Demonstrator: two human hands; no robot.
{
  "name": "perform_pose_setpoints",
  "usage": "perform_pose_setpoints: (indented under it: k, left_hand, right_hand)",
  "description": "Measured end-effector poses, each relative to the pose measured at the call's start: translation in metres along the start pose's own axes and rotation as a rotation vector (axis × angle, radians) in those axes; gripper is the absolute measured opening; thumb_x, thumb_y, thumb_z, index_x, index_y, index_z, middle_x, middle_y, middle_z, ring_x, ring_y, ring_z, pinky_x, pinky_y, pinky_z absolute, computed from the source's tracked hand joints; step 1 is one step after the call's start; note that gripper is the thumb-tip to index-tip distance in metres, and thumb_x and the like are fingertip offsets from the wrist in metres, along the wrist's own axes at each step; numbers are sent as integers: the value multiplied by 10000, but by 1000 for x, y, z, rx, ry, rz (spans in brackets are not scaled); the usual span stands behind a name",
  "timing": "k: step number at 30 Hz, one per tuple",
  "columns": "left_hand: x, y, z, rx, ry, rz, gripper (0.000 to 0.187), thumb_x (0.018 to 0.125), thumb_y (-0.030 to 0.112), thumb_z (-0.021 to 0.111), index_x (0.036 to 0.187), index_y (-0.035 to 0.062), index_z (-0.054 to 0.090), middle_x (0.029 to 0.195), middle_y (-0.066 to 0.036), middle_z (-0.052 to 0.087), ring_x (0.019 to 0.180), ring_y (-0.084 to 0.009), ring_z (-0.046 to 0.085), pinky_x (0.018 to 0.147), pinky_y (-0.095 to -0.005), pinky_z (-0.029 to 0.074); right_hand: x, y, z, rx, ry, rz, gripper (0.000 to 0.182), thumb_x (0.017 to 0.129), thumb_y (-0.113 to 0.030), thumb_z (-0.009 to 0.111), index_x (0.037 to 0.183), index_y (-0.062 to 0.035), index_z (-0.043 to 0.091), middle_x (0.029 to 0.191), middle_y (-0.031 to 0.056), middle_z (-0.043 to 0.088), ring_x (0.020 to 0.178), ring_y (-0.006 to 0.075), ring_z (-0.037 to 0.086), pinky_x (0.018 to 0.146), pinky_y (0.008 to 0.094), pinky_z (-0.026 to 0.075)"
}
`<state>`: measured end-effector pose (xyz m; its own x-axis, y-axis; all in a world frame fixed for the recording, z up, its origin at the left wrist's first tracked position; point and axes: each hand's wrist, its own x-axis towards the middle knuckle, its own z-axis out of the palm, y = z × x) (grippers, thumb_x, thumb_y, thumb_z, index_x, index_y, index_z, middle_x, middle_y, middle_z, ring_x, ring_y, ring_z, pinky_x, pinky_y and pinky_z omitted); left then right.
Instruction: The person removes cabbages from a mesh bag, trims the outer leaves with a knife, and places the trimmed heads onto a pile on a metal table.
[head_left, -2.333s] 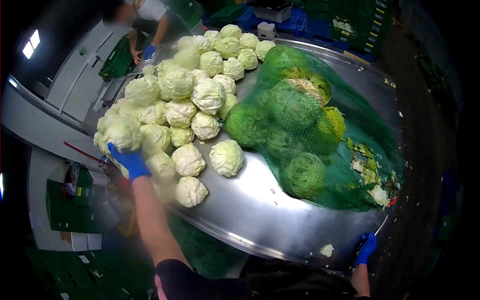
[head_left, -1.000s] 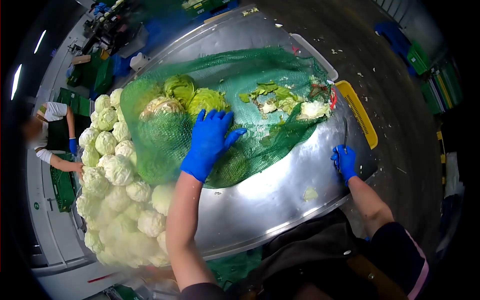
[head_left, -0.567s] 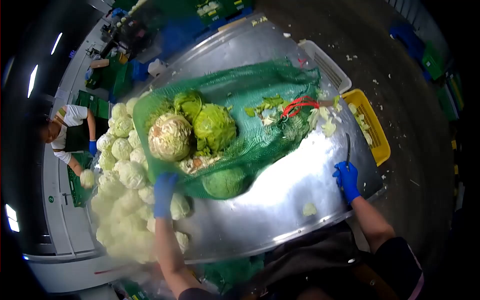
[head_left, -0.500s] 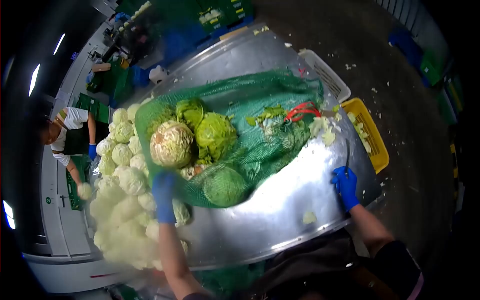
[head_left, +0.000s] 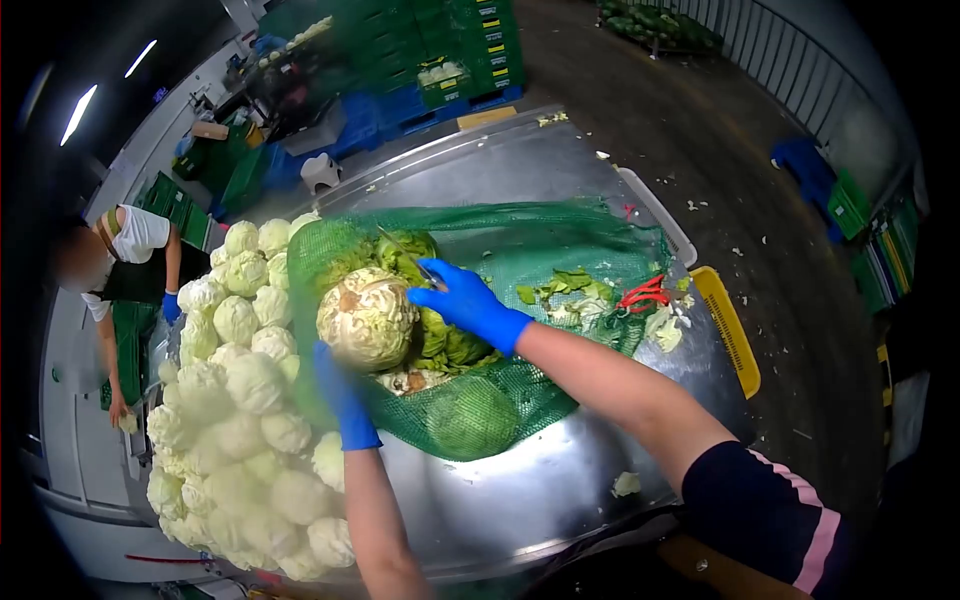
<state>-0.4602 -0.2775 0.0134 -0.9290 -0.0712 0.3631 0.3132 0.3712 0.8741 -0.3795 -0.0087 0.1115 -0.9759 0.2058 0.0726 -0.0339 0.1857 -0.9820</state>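
Note:
My right hand [head_left: 465,305], in a blue glove, is closed around a knife [head_left: 398,243] whose thin blade points up and left over leafy green cabbage. Just below it sits a large cabbage head [head_left: 368,318] with pale, browned outer leaves. At this head's lower left edge is my blue-gloved left hand [head_left: 345,400], fingers stretched upward and somewhat blurred. A green mesh bag [head_left: 560,235] lies opened out around the cabbages. Another cabbage [head_left: 472,415] shows through the mesh, and a greener head [head_left: 450,340] is partly hidden behind my right hand.
Many trimmed cabbages [head_left: 255,380] are heaped along the left of the metal table [head_left: 590,470]. Red ties [head_left: 645,293] and leaf scraps [head_left: 570,285] lie on the right. A yellow crate [head_left: 728,330] stands past the right edge. Another person [head_left: 140,250] works at left.
My right hand has swung from the table's right side to the cabbages, bringing the knife over them. My left hand stays near the pale cabbage's lower left. The camera view has shifted.

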Motion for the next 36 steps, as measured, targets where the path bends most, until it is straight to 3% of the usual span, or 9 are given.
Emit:
perform_pose_setpoints:
  k: [2, 5, 9, 16, 18, 26, 32, 34, 36]
  left_hand:
    - [3, -21, 0, 29, -24, 22, 431, 982, 147, 470, 1367, -34, 401, 1355, -179, 475, 1228, -259, 470, 1059, -354, 360]
    - [2, -34, 4, -84, -31, -40, 447, 1006, 198, 439, 1390, -22, 377, 1376, -157, 451, 1237, -238, 451, 1061, -348, 355]
    - [-26, 45, 18, -744, -32, -341, 671, 982, 474, 444, 1449, 12, 308, 1464, -98, 358, 1314, -220, 384, 1114, -356, 276]
    - [-131, 178, 12, -327, -47, 60, 1024, 804, 609, 633, 1502, 32, 155, 1539, -128, 206, 1388, -277, 267, 1144, -411, 226]
    - [-175, 203, 19, -371, -137, 52, 1142, 695, 437, 788, 1504, 11, 104, 1562, -162, 115, 1434, -301, 144, 1165, -424, 133]
    - [-341, 236, 81, -383, -623, -326, 1159, 689, 277, 834, 1493, -19, 52, 1536, -209, 130, 1410, -319, 192, 1153, -402, 175]
    - [-384, 225, 117, -378, -900, -563, 1143, 605, 83, 883, 1479, 20, 148, 1438, -178, 313, 1293, -283, 404, 1034, -383, 430]
    - [-383, 222, 126, -354, -938, -561, 1083, 609, 74, 878, 1463, 41, 213, 1403, -155, 357, 1233, -270, 468, 975, -376, 488]
    - [-388, 231, 143, -332, -905, -402, 1069, 607, 103, 883, 1454, 29, 236, 1406, -149, 363, 1248, -273, 449, 1017, -376, 447]
  right_hand:
    - [35, 11, 19, 5, -23, 72, 707, 838, -522, 641, 1325, -32, 490, 1126, 174, 651, 917, 220, 659, 774, 330, 530]
    - [44, 1, 28, 101, -262, 258, 712, 843, -572, 604, 1337, -68, 506, 957, 150, 685, 681, 193, 648, 610, 318, 531]
    - [19, 4, 33, 80, -99, 196, 695, 854, -561, 604, 1379, -121, 488, 712, 80, 621, 522, 137, 559, 484, 293, 468]
    - [-114, -11, -35, 498, -61, 272, 558, 921, -394, 582, 1402, -134, 467, 580, -24, 496, 423, 56, 443, 398, 224, 365]
    - [-164, 0, -58, 618, 42, 305, 546, 933, -358, 564, 1408, -114, 450, 572, -29, 472, 413, 59, 424, 390, 227, 350]
    - [-354, 83, -149, 883, 444, 535, 509, 980, -422, 444, 1305, -41, 533, 561, -14, 498, 397, 75, 412, 367, 224, 322]
    - [-431, 142, -193, 966, 508, 741, 418, 959, -519, 447, 792, -151, 556, 495, -17, 406, 374, 102, 372, 345, 257, 273]
    - [-429, 143, -206, 805, 458, 782, 439, 944, -560, 449, 779, -164, 543, 490, -9, 364, 386, 122, 371, 373, 268, 287]
    - [-428, 158, -218, 666, 541, 813, 425, 950, -520, 473, 961, -118, 609, 553, 2, 444, 412, 113, 423, 380, 260, 320]
